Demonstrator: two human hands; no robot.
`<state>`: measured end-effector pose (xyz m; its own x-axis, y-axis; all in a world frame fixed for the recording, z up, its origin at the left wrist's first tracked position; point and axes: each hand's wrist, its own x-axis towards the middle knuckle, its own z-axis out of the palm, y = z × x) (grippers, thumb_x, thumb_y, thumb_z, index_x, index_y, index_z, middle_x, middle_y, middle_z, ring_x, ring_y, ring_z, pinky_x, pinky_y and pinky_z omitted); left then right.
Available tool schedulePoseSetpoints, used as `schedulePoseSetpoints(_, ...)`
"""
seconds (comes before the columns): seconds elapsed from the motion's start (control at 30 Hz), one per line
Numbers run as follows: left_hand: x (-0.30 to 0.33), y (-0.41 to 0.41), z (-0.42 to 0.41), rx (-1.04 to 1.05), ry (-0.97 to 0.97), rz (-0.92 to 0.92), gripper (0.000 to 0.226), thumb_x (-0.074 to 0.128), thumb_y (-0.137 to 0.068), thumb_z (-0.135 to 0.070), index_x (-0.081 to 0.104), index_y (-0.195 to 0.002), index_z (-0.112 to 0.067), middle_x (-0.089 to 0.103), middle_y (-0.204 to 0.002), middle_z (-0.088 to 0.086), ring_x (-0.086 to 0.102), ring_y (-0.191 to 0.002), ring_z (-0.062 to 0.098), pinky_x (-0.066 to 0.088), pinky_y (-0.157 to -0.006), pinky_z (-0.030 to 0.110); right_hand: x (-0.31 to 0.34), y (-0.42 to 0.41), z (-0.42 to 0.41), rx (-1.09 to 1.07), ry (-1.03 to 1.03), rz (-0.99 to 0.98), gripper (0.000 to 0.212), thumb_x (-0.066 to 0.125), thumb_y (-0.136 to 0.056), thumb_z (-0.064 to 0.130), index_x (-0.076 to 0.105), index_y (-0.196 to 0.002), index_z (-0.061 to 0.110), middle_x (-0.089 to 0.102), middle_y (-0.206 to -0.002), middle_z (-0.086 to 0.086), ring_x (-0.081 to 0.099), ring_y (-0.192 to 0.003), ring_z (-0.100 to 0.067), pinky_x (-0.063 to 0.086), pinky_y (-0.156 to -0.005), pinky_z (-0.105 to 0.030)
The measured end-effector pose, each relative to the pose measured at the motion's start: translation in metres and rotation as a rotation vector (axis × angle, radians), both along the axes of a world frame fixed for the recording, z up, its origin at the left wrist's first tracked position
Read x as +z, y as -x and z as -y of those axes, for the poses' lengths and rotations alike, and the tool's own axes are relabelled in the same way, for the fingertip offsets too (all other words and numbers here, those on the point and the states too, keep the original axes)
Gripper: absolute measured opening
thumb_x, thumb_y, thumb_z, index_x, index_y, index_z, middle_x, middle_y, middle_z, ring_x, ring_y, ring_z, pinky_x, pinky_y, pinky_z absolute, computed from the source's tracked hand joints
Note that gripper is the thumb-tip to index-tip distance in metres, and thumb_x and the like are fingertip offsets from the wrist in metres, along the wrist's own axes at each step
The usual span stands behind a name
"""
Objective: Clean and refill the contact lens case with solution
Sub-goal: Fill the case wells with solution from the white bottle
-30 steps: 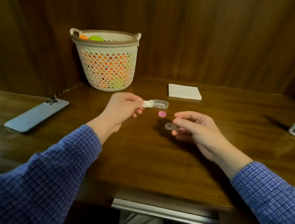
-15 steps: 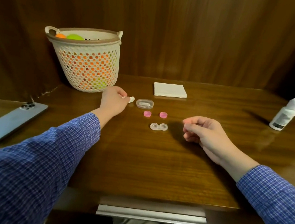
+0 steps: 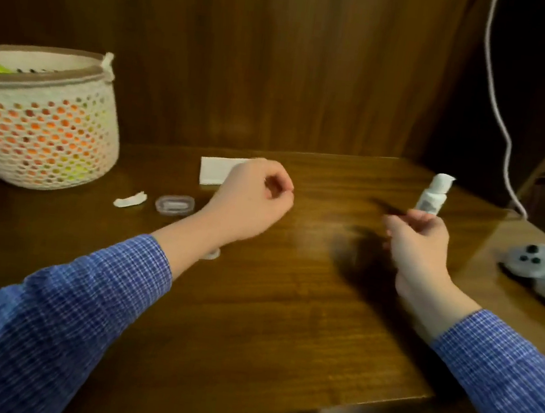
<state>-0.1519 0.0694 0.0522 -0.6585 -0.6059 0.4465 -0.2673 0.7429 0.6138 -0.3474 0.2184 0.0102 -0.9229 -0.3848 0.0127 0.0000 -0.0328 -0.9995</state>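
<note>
Since the earlier frame, the bottle [image 3: 432, 196] has been lifted from the right side of the table [image 3: 287, 294] and is now held upright in the right hand [image 3: 418, 255], whose fingers are clamped around its lower body; the white cap is seen above the fist. The left hand [image 3: 251, 200] has been carried from beside the basket [image 3: 39, 122] toward the middle of the table, where it is held above the surface with the fingers curled loosely inward, tips nearly together; whether anything is pinched between them cannot be told. The view has been swung to the right, so that the basket is now cut off at the left edge and a grey object [image 3: 544, 270] is seen on the lower surface at the right.

The lens case [image 3: 212, 254] is almost wholly hidden under the left wrist; only a pale sliver of it is visible on the table. A clear oval box [image 3: 175, 205] is set to the left of the wrist, with white tweezers [image 3: 130, 200] lying just beside it, toward the basket. A white pad [image 3: 218, 171] lies behind the left hand and is partly covered by it. Blue checked sleeves are worn on both arms. The frame is blurred by motion.
</note>
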Motion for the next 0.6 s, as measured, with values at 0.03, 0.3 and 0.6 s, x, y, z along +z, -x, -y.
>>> schedulePoseSetpoints(0.03, 0.000, 0.012, -0.009, -0.069, -0.022, 0.037, 0.012, 0.068, -0.095, -0.018, 0.071, -0.090, -0.029, 0.063, -0.087, -0.017, 0.061, -0.074, -0.007, 0.046, -0.059, 0.004, 0.000, 0.015, -0.002, -0.078, 0.008, -0.021, 0.041, 0.073, -0.092, 0.014, 0.048, -0.124, 0.022, 0.058, -0.119, -0.005, 0.060, -0.106, -0.020, 0.052, -0.086, -0.031)
schedulePoseSetpoints(0.3, -0.007, 0.080, -0.038, -0.244, -0.096, 0.119, 0.012, 0.068, -0.095, -0.020, 0.076, -0.086, -0.024, 0.070, -0.084, -0.012, 0.063, -0.076, 0.002, 0.045, -0.060, 0.008, -0.005, 0.095, 0.011, -0.184, -0.242, -0.212, 0.086, 0.077, -0.091, 0.016, 0.023, -0.158, 0.015, 0.033, -0.162, -0.011, 0.041, -0.145, -0.029, 0.038, -0.114, -0.038)
schedulePoseSetpoints(0.6, -0.013, 0.070, -0.034, -0.242, -0.144, 0.103, 0.010, 0.069, -0.095, -0.019, 0.077, -0.090, -0.022, 0.069, -0.085, -0.011, 0.061, -0.075, -0.009, 0.046, -0.060, 0.005, -0.020, 0.099, 0.023, -0.040, -0.352, -0.424, 0.052, 0.076, -0.093, 0.021, 0.055, -0.138, 0.010, 0.063, -0.135, -0.010, 0.061, -0.122, -0.026, 0.051, -0.102, -0.040)
